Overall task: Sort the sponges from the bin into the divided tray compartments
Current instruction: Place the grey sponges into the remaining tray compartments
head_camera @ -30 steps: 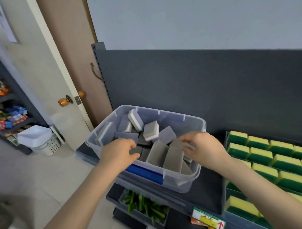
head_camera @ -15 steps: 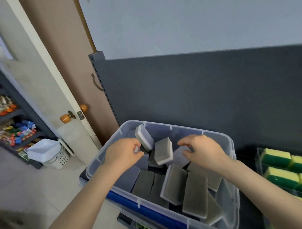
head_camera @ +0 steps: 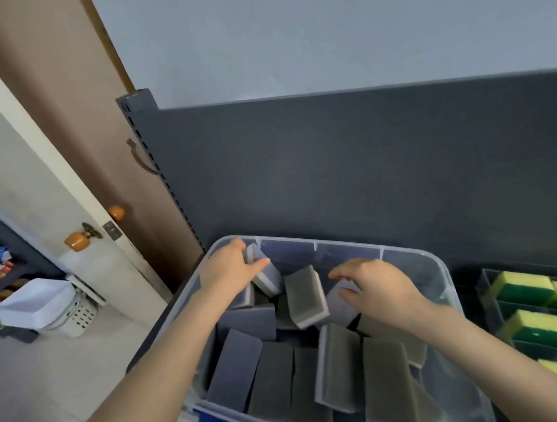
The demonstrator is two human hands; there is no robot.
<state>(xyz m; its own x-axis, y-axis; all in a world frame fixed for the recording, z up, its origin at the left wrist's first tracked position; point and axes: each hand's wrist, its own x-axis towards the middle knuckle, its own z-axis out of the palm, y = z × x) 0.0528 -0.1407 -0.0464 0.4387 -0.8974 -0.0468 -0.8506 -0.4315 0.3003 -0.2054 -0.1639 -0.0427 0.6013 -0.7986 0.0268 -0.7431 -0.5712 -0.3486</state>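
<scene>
Translucent rectangular plastic bin (head_camera: pixel 348 243): walls smooth, slightly glossy, cloudy rather than clear.
Grey rectangular foam sponges (head_camera: pixel 305 296) inside it: one broad face coarse, fibrous, matt dark grey; backing layer pale, fine-celled, smoother.
Yellow-and-green block sponges (head_camera: pixel 523 286): yellow foam porous, matt; green layer rough scouring fibre.
Dark divided plastic tray (head_camera: pixel 491 298) round them: smooth, faint sheen.
Dark grey metal back panel (head_camera: pixel 364 163): painted, matt, even.
Brown door face (head_camera: pixel 61 76): flat matt; material cannot be told.
Orange-brown round door knob (head_camera: pixel 77 240): polished, glossy.
White perforated plastic basket (head_camera: pixel 75 319): smooth, low gloss.
</scene>
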